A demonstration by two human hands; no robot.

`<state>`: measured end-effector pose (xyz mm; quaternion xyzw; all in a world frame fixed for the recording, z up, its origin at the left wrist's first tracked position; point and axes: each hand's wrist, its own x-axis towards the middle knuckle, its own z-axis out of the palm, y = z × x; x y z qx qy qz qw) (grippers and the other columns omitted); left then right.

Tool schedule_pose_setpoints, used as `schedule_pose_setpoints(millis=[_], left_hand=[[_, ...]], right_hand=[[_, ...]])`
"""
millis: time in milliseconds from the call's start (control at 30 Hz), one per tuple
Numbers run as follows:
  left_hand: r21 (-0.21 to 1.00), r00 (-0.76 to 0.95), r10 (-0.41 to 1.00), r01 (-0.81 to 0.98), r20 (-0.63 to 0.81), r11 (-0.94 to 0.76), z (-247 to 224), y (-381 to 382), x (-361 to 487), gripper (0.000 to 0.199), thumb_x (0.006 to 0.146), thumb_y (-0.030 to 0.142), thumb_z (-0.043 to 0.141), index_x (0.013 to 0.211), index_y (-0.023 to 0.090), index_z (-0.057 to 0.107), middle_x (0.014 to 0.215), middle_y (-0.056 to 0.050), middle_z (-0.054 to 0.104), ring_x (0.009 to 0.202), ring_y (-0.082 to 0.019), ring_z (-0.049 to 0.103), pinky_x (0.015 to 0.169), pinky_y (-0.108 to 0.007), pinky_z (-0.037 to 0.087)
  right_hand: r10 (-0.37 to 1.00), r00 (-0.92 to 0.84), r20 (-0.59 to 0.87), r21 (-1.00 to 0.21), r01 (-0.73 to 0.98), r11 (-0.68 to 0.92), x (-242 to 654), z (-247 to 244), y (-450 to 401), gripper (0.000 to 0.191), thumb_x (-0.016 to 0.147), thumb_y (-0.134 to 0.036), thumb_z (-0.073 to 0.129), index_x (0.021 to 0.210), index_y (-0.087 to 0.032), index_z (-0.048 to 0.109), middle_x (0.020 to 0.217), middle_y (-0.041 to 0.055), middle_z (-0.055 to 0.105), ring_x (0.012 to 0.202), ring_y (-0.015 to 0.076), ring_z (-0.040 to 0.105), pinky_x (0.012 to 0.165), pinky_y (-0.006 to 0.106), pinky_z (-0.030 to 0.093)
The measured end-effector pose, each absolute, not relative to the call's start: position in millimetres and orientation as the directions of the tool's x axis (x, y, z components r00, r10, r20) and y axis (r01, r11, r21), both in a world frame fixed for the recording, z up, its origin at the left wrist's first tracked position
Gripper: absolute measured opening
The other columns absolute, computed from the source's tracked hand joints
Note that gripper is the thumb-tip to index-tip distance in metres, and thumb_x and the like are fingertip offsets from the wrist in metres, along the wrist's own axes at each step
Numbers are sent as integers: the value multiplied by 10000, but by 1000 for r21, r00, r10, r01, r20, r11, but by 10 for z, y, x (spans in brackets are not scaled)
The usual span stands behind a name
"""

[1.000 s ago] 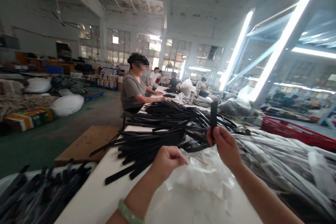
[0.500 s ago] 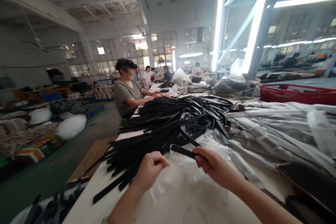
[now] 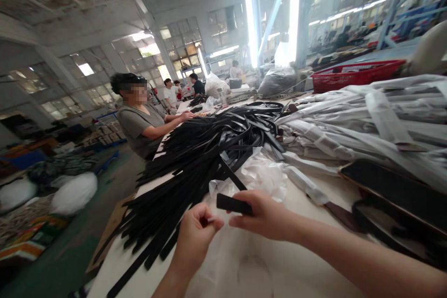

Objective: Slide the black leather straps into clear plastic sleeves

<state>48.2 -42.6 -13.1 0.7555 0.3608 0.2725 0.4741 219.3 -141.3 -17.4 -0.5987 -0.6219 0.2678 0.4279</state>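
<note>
A black strap (image 3: 232,204) lies across the person's right hand (image 3: 267,214), above the near part of the table, its blunt end pointing left. The right hand grips it, thumb below and fingers curled over the top. The left hand (image 3: 195,233) is just beside that end, fingers bent inward and thumb tip drawn up to the forefinger; whether something small is pinched there cannot be told.

Beneath both hands is the pale top of the table (image 3: 286,265). Crumpled clear plastic (image 3: 267,174) sits just beyond the right hand, and a heap of black straps (image 3: 195,158) spreads past it. White-wrapped strips (image 3: 335,125) cover the right side, with a red crate (image 3: 352,77) behind them. A co-worker in a grey top (image 3: 134,123) is at the left edge, hands by the far side of the heap. The room behind is a large hall with paned windows (image 3: 179,44).

Counted: one strap end in the right hand, one red crate, two tall, bright tubes (image 3: 295,14) near the middle. The heaped straps overlap too much to number.
</note>
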Motion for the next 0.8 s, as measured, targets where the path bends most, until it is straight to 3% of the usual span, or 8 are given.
schedule_pose_setpoints(millis=[167, 300, 400, 533, 800], left_hand=[[905, 719, 689, 229, 91, -358, -121, -439, 484, 174, 751, 243, 623, 605, 150, 615, 662, -12, 567, 686, -155, 511, 642, -246, 385], [930, 709, 703, 226, 47, -290, -136, -460, 491, 57, 719, 168, 645, 755, 165, 601, 619, 34, 519, 626, -123, 479, 607, -229, 370], [969, 689, 725, 169, 14, -179, -161, -467, 501, 280, 691, 110, 637, 934, 191, 523, 606, 79, 471, 577, -98, 439, 561, -207, 338], [974, 682, 731, 164, 4, -159, -161, -479, 519, 397, 666, 97, 637, 1022, 187, 488, 585, 91, 479, 557, -91, 432, 556, -203, 325], [975, 693, 719, 191, -49, -118, -95, -518, 517, 327, 650, 95, 634, 931, 177, 486, 558, 97, 449, 535, -82, 403, 521, -200, 296]], right_hand=[[975, 67, 210, -871, 467, 156, 2164, -259, -1358, 176, 731, -320, 683, 766, -158, 623, 646, -30, 518, 611, 119, 460, 545, 214, 318], [977, 58, 205, -898, 408, 165, 2175, -293, -1336, 222, 745, -362, 680, 765, -147, 625, 614, -47, 435, 583, 99, 385, 515, 206, 283], [989, 33, 147, -926, 355, 126, 2197, -299, -1339, 200, 741, -336, 677, 740, -142, 629, 584, -59, 393, 548, 83, 338, 499, 205, 262], [997, 16, 76, -963, 260, 69, 2196, -306, -1337, 184, 730, -316, 667, 724, -133, 645, 561, -56, 414, 536, 81, 352, 497, 207, 269], [998, 55, 33, -983, 183, 23, 2154, -315, -1318, 196, 679, -301, 694, 636, -134, 602, 520, -59, 405, 515, 76, 339, 470, 210, 241]])
